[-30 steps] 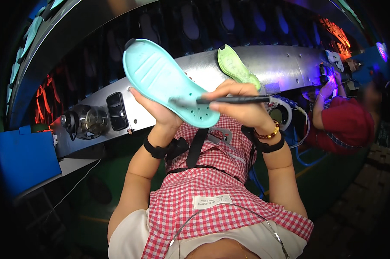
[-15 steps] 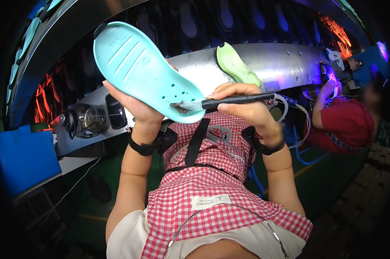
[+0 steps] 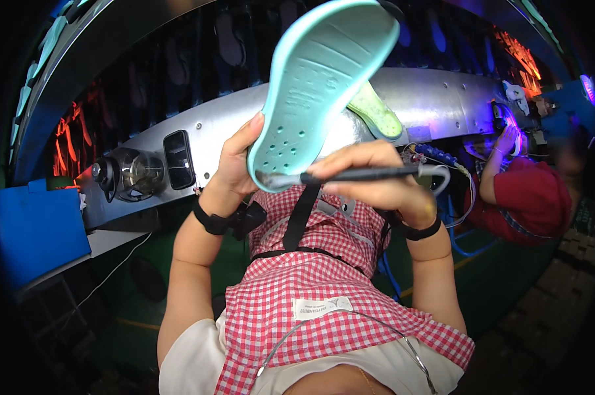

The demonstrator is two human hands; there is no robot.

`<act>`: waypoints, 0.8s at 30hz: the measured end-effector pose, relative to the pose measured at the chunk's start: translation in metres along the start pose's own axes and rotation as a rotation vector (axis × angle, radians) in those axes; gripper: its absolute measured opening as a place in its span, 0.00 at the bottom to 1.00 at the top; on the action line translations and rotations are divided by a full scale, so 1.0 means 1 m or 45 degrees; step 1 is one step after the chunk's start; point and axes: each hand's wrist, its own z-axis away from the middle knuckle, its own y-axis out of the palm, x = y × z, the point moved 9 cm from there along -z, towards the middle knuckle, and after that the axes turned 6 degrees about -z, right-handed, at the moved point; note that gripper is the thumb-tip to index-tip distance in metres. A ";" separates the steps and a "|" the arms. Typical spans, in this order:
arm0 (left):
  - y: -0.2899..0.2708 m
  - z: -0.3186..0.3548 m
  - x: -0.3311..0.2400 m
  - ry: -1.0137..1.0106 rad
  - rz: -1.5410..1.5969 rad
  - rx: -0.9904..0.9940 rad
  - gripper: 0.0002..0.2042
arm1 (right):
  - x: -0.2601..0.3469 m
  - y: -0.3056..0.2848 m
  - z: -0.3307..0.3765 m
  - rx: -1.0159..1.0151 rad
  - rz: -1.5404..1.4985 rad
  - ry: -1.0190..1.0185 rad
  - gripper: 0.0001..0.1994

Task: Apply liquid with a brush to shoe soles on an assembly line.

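Note:
A turquoise shoe sole (image 3: 314,82), with grooves across its wide part and small holes toward its near end, is held up in front of me. My left hand (image 3: 237,161) grips its near end from the left, most of the fingers hidden behind it. Pinched in my right hand (image 3: 379,178) is a brush (image 3: 360,174) with a black handle and a tube at its rear end. Its bristles lie on the inner face of the near end of the sole. Partly behind the turquoise sole, a light green sole (image 3: 376,113) lies on the metal bench.
The metal bench (image 3: 429,99) curves across in front, with dark upright sole shapes beyond it. A glass jug (image 3: 136,174) and a black tray (image 3: 178,159) stand at left, near a blue panel (image 3: 41,227). At right, a person in red (image 3: 527,197) works under violet light.
The turquoise sole has turned clockwise, its far end swinging from upper left to upper right. My left hand now holds its left edge, and the brush has moved to the tip of the near end.

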 end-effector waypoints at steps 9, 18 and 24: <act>0.010 0.011 0.008 -0.562 -0.376 -0.157 0.26 | 0.030 0.011 0.005 0.356 0.256 -0.177 0.09; -0.009 0.032 -0.005 -0.635 -0.548 -0.350 0.24 | 0.027 0.002 0.015 0.366 0.346 -0.215 0.09; -0.019 0.040 -0.016 -0.486 -0.524 -0.432 0.24 | 0.039 -0.015 0.020 0.089 0.397 -0.273 0.12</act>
